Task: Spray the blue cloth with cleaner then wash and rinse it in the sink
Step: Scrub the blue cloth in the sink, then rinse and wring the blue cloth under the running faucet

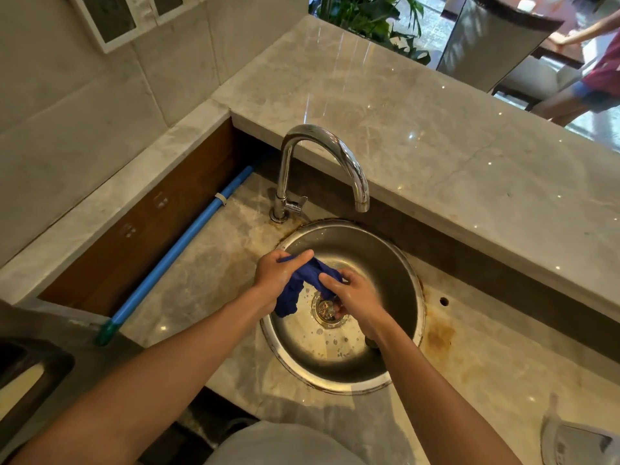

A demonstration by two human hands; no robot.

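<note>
Two hands hold the twisted blue cloth (303, 285) over the round metal sink (399, 357), above the drain (327, 312). Left hand (278, 275) grips its 10 o'clock end, fingers curled round. Right hand (354, 293) squeezes the 4 o'clock end, wrist bent down.

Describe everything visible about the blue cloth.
The blue cloth is deep royal blue, soft fabric that looks wet, bunched and twisted into a rope-like arch. The left hand grips one end, whose tail hangs down toward the basin; the right hand grips the other end near the drain. It is held above the round steel sink, not under the faucet spout, which shows no running water.
</note>
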